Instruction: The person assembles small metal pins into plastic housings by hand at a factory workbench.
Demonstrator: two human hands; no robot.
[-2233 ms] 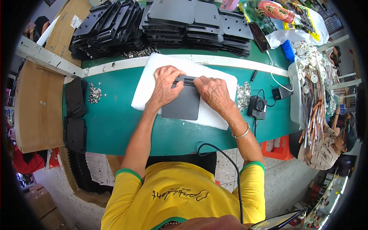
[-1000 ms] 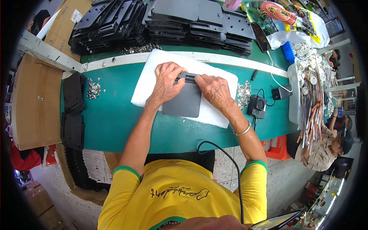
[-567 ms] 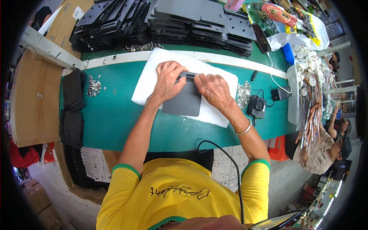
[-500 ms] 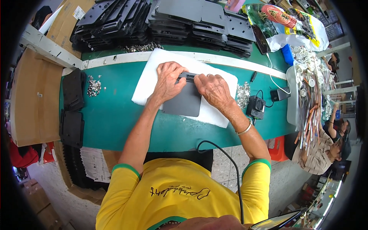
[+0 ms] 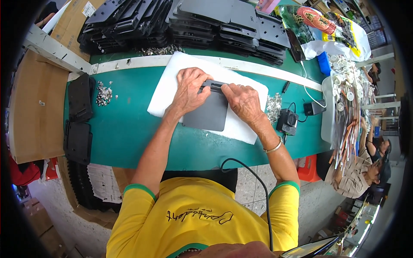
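A flat dark grey plastic panel [image 5: 206, 112] with a slotted strip along its far edge lies on a white foam sheet [image 5: 165, 96]. My left hand [image 5: 189, 89] is closed on the panel's far left corner, its thumb resting by the slot. At the far right corner, my right hand [image 5: 243, 102] has its fingers curled over the edge, with the thumb and forefinger beside the slot's right end. My fingers cover both far corners. Any small part under the fingertips is too hidden to make out.
Stacks of black panels [image 5: 193, 28] stand along the far side. Small metal pieces [image 5: 103, 93] lie left, near two black panels [image 5: 79, 98]. Another pile of metal pieces [image 5: 273, 106], a black adapter [image 5: 287, 121] and a white bin [image 5: 328, 107] of strips are on the right.
My right hand has shifted slightly to the right along the panel's far edge, uncovering more of the slot. My left hand stays at its corner.
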